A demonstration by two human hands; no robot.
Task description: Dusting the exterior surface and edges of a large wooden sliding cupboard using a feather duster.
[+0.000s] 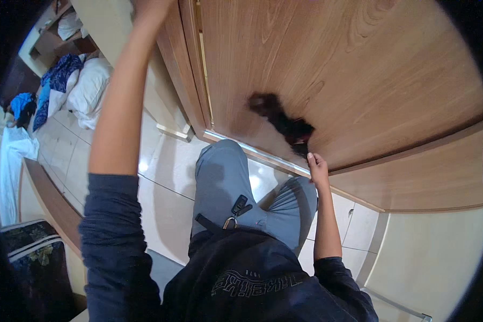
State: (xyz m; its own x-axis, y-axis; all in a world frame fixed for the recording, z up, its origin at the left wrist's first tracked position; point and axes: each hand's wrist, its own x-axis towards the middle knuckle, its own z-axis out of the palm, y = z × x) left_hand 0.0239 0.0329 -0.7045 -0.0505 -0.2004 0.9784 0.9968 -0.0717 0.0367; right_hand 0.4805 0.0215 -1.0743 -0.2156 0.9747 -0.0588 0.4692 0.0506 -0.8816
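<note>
Dark bundle [293, 127], long, apparently fluffy, pinched by right fingers [310, 157] before woodgrain panel [375, 80]; left fingers, can't tell.

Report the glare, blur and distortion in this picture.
Head view: the dark cloth in the right hand looks smeared, worst at its upper-left end; bright glare shows on the floor tiles left of and between the knees; edges of the wooden panel at right bow, likely from the fisheye; the picture's corners are black.
</note>
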